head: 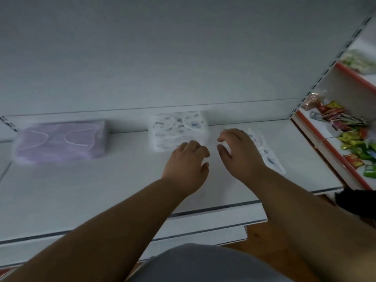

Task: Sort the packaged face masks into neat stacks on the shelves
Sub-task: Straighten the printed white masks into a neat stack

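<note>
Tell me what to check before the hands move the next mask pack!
1. Purple stack of wrapped masks sits tidy: ok.
2. White patterned stack of wrapped masks looks even: cannot tell, blurred.
3. Left hand touches the patterned stack's front edge: ok.
4. Right hand grips the loose patterned mask packet: cannot tell, fingers hide it.
5. Loose packet lies apart from its stack: not ok.
6. White metal shelf has space beside the stacks: ok.
</note>
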Demonstrator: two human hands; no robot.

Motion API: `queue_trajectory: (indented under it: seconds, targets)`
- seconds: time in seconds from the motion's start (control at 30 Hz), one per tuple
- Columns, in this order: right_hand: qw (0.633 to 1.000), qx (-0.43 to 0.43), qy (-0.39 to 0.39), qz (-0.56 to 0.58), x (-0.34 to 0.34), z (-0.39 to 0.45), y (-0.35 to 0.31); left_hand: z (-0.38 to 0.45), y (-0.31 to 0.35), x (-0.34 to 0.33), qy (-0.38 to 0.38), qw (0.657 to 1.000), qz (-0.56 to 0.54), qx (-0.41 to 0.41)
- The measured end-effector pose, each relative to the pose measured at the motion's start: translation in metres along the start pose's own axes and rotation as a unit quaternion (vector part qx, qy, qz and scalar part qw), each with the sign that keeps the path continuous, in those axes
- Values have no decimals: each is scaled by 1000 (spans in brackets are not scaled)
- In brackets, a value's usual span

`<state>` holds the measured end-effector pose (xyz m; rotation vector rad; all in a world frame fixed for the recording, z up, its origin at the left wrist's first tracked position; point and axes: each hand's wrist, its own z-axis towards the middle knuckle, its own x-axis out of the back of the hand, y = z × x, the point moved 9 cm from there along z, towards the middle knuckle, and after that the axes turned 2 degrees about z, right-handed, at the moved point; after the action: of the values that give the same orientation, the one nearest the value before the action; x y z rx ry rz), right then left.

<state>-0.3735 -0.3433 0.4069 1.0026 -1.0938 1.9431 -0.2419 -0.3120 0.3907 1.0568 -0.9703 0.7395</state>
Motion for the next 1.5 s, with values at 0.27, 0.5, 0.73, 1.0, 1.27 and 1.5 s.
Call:
queue_trajectory:
  seconds: [0.27, 0.5, 0.73, 1.0, 1.27, 1.5]
  targets:
    - [933, -272, -198, -126, -5, -56, 116, 10, 26, -64, -145, 945, -203, 212]
    - [959, -178, -219, -28, -9, -64, 109, 23, 59, -84, -31, 782, -466, 412]
    - [921, -225, -167, 270, 5, -53, 114, 24, 63, -92, 63, 711, -495, 495]
    - [839, -327, -130, 414, -2, -63, 136, 23, 74, -85, 75, 748, -483, 449]
    - [811, -218, -148, 523, 1, -21, 67, -11, 41, -14, 140, 816, -454, 329]
    - [790, -158, -141, 576, -10, -5, -22, -44, -17, 32, 181, 858, -392, 277]
